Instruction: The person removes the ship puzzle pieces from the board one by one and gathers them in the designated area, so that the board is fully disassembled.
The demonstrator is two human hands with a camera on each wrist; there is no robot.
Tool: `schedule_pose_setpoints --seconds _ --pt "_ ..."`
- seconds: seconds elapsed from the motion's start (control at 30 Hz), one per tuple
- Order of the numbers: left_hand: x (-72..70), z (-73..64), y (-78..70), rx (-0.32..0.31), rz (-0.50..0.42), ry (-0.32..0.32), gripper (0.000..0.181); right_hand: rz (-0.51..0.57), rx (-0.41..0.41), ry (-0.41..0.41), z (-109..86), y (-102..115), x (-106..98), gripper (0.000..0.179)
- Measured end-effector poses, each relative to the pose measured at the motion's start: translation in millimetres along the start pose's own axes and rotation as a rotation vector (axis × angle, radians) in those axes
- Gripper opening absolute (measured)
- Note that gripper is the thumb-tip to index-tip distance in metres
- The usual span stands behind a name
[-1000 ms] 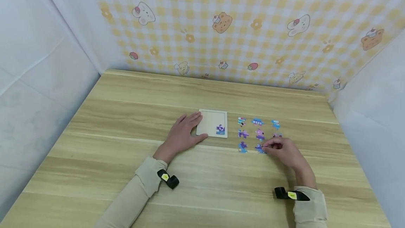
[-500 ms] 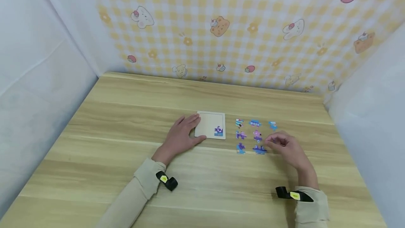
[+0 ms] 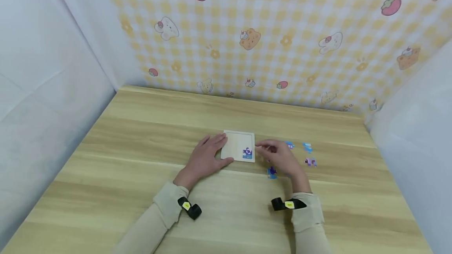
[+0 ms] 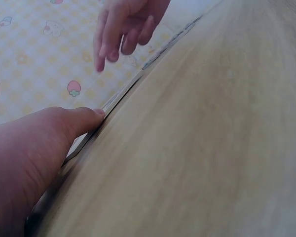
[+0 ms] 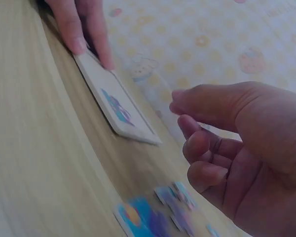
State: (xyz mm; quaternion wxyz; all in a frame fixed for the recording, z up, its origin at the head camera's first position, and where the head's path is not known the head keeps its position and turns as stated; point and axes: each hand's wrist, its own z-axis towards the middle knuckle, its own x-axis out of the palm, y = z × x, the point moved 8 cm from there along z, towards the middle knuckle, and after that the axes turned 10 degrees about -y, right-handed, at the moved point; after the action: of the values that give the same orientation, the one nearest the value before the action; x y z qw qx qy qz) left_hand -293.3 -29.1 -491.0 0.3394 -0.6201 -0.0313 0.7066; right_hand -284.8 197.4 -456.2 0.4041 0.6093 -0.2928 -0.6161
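A square, pale puzzle tray (image 3: 233,144) lies on the table, with one purple-and-blue jigsaw piece (image 3: 247,153) in its near right corner. My left hand (image 3: 206,158) rests on the tray's left side, thumb at the near edge and fingers fairly straight. Just off the right edge hovers my right hand (image 3: 280,158), its fingers loosely bent. The right wrist view shows thumb and index finger (image 5: 207,103) close together, with no piece visible between them. Beneath and beside this hand lie loose jigsaw pieces (image 3: 272,172), some hidden by it.
More loose pieces lie to the right, including a blue one (image 3: 307,147) and a pink-purple one (image 3: 310,162). The wooden table (image 3: 169,124) ends at a yellow checked curtain (image 3: 212,66) behind. White sheets hang on both sides.
My right hand has left the near middle loose piece, which stays on the table, and moved left to the tray's right edge. The left hand stays on the tray. The head view shifts slightly.
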Motion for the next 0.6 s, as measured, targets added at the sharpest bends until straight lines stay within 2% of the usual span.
schedule_pose_setpoints --seconds 0.1,0.2,0.6 --pt "0.0 -1.4 0.0 0.004 -0.004 -0.004 0.083 -0.028 0.041 0.033 8.7 2 18 0.029" --pt "3.3 -1.3 -2.0 0.017 0.007 -0.003 0.083 -0.070 0.045 0.044 13.1 2 27 0.031" --pt "1.2 -1.3 -1.3 0.026 0.013 -0.015 0.083 -0.184 0.042 0.107 14.4 3 34 0.035"
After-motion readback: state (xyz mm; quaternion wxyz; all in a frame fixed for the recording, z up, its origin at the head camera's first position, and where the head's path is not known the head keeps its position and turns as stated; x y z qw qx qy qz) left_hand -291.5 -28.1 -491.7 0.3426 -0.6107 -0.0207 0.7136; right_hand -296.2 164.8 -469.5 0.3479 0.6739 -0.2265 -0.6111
